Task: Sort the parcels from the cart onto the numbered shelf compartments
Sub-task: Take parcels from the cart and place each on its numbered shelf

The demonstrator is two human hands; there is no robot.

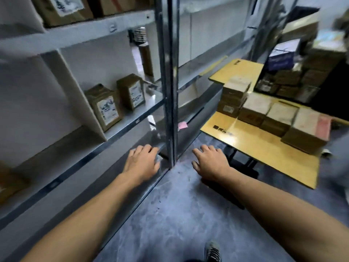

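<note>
Both my hands are stretched out in front of me and hold nothing. My left hand (pixel 142 163) hovers by the foot of the steel shelf post (pixel 171 91), fingers relaxed. My right hand (pixel 209 163) is over the floor between the post and the yellow cart (pixel 264 148), fingers spread. Several brown cardboard parcels (pixel 279 118) lie in a row on the cart, with a taller stack (pixel 234 95) behind them. Two labelled parcels (pixel 105 106) (pixel 132 91) stand upright in a shelf compartment (pixel 136 114) to the left.
White dividers split the metal shelf (pixel 75 35), with more boxes on the upper level (pixel 62 10). A second cart with stacked boxes (pixel 294 78) stands at the far right. A pink note (pixel 182 125) sticks near the post. The grey floor (pixel 179 214) lies below, my shoe (pixel 212 250) on it.
</note>
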